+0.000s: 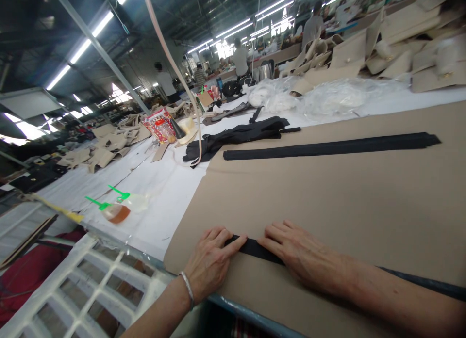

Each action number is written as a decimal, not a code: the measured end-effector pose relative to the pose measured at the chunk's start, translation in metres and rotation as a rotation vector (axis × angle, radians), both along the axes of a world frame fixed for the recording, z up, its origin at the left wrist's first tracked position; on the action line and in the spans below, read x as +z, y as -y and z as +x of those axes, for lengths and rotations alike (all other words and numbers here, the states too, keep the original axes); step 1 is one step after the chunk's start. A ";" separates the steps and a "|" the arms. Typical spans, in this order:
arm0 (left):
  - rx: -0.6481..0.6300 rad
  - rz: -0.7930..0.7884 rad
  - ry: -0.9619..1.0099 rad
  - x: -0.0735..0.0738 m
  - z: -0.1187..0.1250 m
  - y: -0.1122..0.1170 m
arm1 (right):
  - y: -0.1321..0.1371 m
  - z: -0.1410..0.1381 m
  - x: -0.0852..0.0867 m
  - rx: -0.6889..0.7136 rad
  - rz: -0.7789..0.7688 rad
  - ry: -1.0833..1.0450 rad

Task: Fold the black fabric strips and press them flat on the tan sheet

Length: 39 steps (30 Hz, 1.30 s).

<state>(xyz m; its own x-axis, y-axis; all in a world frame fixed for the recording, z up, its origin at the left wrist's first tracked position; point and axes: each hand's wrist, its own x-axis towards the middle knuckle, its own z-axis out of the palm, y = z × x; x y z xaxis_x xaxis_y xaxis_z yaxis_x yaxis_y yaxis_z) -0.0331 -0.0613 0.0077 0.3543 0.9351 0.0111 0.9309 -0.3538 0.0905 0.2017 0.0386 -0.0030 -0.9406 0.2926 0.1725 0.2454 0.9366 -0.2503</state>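
A black strip [255,248] lies along the near edge of a brown cardboard sheet [327,197]. My left hand [209,263] rests flat on the strip's left end, fingers stretched out over it. My right hand [298,253] presses flat on the same strip just to the right, fingers spread and pointing left. The strip runs on to the right under my right forearm. A second long black strip [331,147] lies further back on the cardboard.
A heap of black fabric [236,136] sits at the cardboard's far left corner. Two small bottles with green nozzles [116,209] lie on the white table cover. Beige cut pieces [400,47] are stacked at the back right. Other people work far behind.
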 end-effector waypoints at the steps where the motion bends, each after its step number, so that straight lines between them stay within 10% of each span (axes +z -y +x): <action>1: -0.005 0.008 -0.011 0.000 0.001 0.000 | 0.000 0.001 0.000 -0.003 -0.007 0.001; 33: -0.084 0.178 -0.122 -0.006 0.002 -0.002 | 0.005 0.066 0.002 0.003 0.107 -0.056; 39: -0.045 0.278 0.129 -0.004 0.059 -0.003 | 0.006 0.065 -0.001 0.000 0.136 -0.051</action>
